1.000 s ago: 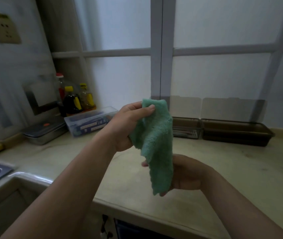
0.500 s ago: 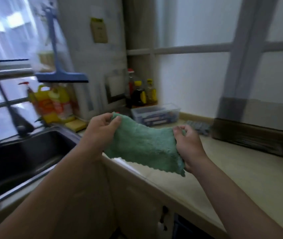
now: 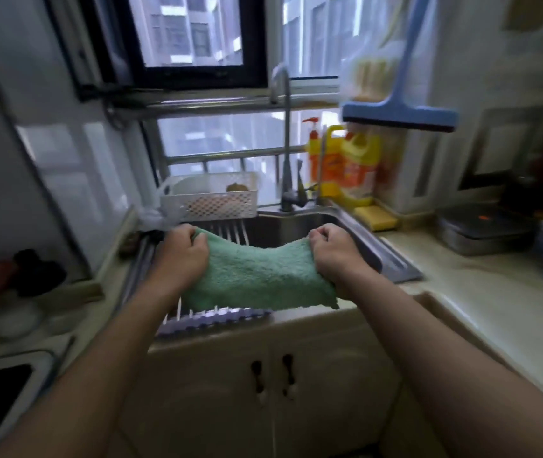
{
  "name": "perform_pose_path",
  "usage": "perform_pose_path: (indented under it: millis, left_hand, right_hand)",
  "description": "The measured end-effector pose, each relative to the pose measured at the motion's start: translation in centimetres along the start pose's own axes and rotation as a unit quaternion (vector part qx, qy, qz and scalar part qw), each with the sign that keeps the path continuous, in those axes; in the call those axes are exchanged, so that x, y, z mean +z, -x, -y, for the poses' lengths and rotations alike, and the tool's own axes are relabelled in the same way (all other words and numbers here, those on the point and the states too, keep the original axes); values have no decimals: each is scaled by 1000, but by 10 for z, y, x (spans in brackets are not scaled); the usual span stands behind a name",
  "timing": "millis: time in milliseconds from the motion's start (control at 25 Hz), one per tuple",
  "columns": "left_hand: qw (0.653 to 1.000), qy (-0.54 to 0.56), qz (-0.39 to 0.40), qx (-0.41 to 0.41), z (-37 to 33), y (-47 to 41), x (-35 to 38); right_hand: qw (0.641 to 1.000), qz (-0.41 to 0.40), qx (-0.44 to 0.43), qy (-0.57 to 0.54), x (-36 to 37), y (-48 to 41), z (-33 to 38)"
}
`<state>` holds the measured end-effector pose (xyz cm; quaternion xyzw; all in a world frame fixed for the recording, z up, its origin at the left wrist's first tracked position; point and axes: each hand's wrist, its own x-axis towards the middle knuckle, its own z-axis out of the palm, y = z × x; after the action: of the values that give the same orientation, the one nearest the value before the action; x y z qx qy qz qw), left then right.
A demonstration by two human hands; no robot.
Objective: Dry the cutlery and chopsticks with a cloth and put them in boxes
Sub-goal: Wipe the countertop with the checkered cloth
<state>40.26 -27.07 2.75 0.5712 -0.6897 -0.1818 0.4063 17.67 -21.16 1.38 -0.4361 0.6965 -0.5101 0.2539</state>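
Both hands hold the green cloth [image 3: 260,276] stretched between them. The left hand [image 3: 182,256] has its fingers curled tight round the cloth's left end, and the right hand [image 3: 332,256] is closed in the same way on the right end, so neither has a finger free. The cloth's long axis runs left to right, slightly sagging in the middle, with its lower edge hanging toward the person.

The cloth sits above the sink [image 3: 296,226], straight over the rack [image 3: 213,320] of metal rods that spans the sink's left part. No cutlery or chopsticks can be made out; if any lie on the rack, the cloth hides them. The storage boxes are not in view either.

What matters for the next move is that the rack lies directly below and just in front of the fingers, nearer the left hand, while the right hand hangs over the open basin. Probably 1 hand must let go to pick a piece up while the other keeps the cloth.

A white basket [image 3: 210,196] stands behind the rack, beside the tap [image 3: 285,143].
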Motion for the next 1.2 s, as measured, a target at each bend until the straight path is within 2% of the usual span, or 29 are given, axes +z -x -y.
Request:
perform_pose_path:
  millis: [80, 160, 240, 320, 360, 440, 520, 600, 680, 800, 880, 1000, 1200]
  left_hand:
    - [998, -43, -22, -27, 33, -13, -17]
    - [992, -101, -6, -69, 54, -19, -28]
    - [966, -237, 27, -97, 64, -23, -33]
    - [943, -322, 33, -74, 60, -24, -28]
    - [947, -317, 35, -43, 52, -26, -21]
    - [969, -238, 59, 40, 23, -26, 7]
    - [982, -111, 100, 114, -18, -18, 45]
    - [971, 43, 164, 166, -68, 3, 87]
    - [935, 167, 243, 199, -125, 41, 129]
    - [866, 262, 373, 207, -204, 112, 191]
    - [824, 269, 433, 249, -263, 166, 233]
    - [785, 239, 447, 356, -346, 245, 293]
    - [762, 104, 412, 489, -432, 331, 394]
  right_hand:
    - [999, 29, -9, 10, 50, -17, 5]
    - [997, 59, -9, 41, 87, -28, 2]
    - [990, 86, -18, 113, 107, -34, -6]
    - [973, 91, -45, 206, 108, -37, -15]
    - [969, 82, -62, 226, 102, -36, -18]
    - [968, 51, -95, 228, 80, -31, -22]
    - [969, 21, -104, 222, 41, -18, -26]
    - [973, -16, -97, 211, -15, 3, -34]
    - [970, -78, -74, 219, -89, 30, -54]
    - [952, -183, -19, 244, -208, 84, -88]
    - [934, -252, 40, 250, -280, 128, -110]
    - [906, -318, 118, 253, -366, 186, -141]
    - [890, -319, 179, 272, -439, 234, -195]
